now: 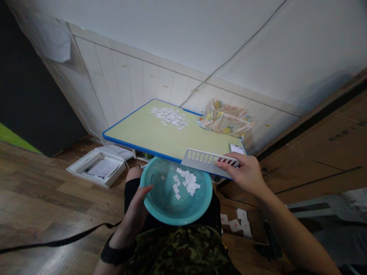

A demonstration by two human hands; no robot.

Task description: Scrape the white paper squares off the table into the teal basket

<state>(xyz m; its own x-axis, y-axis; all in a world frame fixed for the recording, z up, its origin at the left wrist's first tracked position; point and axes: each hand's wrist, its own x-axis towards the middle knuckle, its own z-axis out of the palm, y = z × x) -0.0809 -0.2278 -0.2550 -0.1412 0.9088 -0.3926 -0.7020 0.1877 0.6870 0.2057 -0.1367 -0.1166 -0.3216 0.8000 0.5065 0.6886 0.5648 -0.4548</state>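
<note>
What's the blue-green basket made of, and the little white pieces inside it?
The basket looks like slightly shiny plastic: smooth, catching light along its edge, and finely perforated. The white pieces seem to be matt paper, flat and thin-looking, though card is possible.

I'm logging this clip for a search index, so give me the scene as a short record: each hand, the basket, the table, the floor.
Left hand: thumb over the basket rim, fingers hidden
Right hand: holds a white slotted strip at the table's near edge
Basket: teal, over the lap, paper bits inside
Table: pale green, blue edge; paper pile, patterned cloth
Floor: open white box at left
</note>
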